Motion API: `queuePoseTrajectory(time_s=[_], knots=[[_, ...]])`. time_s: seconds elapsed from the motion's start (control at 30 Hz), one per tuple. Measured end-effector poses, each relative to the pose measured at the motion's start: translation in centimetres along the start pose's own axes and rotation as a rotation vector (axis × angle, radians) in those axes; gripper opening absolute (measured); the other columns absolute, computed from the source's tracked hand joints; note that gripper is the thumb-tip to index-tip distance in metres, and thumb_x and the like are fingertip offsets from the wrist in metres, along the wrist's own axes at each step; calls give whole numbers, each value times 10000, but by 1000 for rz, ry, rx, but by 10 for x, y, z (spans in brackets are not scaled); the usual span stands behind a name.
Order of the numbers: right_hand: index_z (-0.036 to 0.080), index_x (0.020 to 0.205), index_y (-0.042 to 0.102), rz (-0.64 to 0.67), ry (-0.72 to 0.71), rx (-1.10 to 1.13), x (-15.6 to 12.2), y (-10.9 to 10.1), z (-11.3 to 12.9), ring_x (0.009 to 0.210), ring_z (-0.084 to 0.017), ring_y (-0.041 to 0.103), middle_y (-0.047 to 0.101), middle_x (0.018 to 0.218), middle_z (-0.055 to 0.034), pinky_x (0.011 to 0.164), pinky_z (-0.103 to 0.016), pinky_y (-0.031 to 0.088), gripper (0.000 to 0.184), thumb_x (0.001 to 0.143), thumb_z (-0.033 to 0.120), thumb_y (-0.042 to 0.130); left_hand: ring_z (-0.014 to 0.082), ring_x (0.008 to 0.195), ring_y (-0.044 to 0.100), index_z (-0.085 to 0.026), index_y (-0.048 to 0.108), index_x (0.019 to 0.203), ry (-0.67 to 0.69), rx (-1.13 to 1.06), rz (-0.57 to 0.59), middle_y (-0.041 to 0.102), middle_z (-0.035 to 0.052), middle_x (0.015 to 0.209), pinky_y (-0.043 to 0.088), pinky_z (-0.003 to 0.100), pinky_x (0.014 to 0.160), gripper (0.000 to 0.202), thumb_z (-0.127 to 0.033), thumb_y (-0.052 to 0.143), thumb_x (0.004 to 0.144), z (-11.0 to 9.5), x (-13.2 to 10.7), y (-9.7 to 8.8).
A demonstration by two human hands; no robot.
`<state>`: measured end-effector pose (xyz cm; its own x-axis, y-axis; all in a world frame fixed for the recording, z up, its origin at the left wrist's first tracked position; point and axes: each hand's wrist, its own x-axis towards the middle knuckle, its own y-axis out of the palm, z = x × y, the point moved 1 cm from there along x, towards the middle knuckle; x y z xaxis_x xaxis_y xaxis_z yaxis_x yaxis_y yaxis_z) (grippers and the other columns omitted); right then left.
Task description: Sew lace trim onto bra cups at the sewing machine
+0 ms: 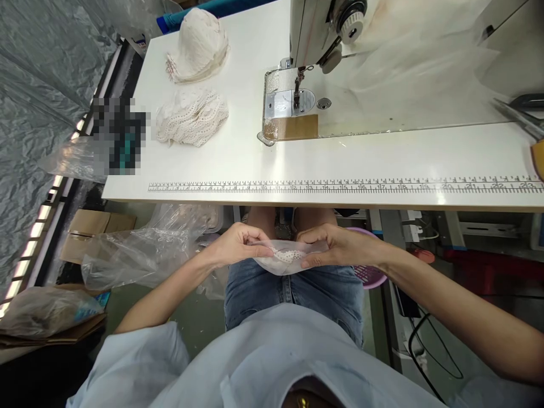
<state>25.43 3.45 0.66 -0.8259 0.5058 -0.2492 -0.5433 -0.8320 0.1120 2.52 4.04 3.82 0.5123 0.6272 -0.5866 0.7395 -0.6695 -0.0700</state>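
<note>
With the sheer piece [278,268] pinched by left hand [238,245] and right hand [335,246], its lace [289,256] is best kept flat and lightly taut.

Along the near edge of the white table [246,164], a ruler scale [340,187] bears numbers rising rightward, readable from 12 to 22; the leftmost ones seem to be single digits, though blurred.
</note>
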Motion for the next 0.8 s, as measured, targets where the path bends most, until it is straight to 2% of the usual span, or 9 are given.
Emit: queuePoseTrajectory(time_s=[0.23,0.53,0.8], knots=[[163,751,566,-117,-30,-162,3,4,-1,596,-102,441,500,669,25,531,-231,318,231,801,387,590,86,590,575,-109,691,742,45,136,-54,672,34,674,426,172,533,230,-330,735,699,-2,0,2],[176,784,528,-95,-20,-202,-2,7,3,621,-110,450,506,702,14,548,-233,322,173,834,341,541,80,581,562,-118,679,718,70,207,-92,665,26,667,417,167,525,256,-369,725,710,-6,-7,5],[182,910,549,-58,-14,-131,-7,6,7,678,-130,501,552,799,-12,582,-241,372,162,824,320,556,88,575,563,-117,672,697,54,217,-92,663,31,657,416,173,514,303,-416,716,713,-5,-9,7]])
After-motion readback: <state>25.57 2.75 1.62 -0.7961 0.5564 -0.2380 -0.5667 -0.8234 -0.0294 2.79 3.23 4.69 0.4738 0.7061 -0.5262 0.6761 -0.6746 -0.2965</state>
